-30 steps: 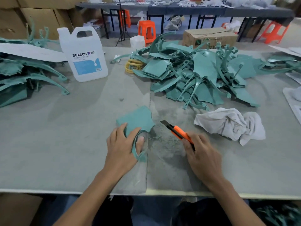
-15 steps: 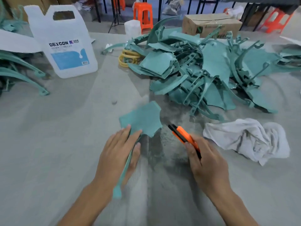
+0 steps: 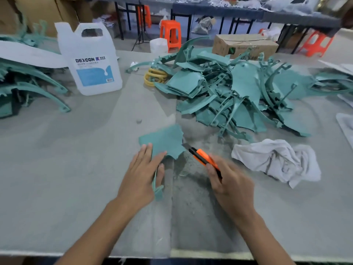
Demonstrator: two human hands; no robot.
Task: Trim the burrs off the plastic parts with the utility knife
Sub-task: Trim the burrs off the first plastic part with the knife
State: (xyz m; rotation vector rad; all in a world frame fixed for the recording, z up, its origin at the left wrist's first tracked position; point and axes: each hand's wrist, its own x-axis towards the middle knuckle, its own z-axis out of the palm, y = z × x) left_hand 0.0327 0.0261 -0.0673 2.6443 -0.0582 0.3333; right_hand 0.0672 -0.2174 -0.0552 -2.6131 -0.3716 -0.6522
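Note:
A flat teal plastic part [image 3: 165, 140] lies on the grey table [image 3: 66, 178] in front of me. My left hand [image 3: 142, 176] presses down on its near side, fingers straight on top, with a thin teal strip of the part running under the palm. My right hand [image 3: 231, 183] grips an orange and black utility knife [image 3: 203, 157]. The blade tip points up-left and meets the part's ragged right edge. A large pile of teal plastic parts [image 3: 229, 94] sits behind, to the right.
A crumpled white rag [image 3: 275, 161] lies right of the knife. A white DEXCON jug [image 3: 91, 60] stands at the back left, with more teal parts [image 3: 32, 88] at the far left. Yellow rings [image 3: 154, 77] and a cardboard box [image 3: 244, 45] sit behind the pile.
My left hand has flattened onto the part, whose thin strip now lies under the palm. The knife has moved up-left, bringing its blade to the part's right edge.

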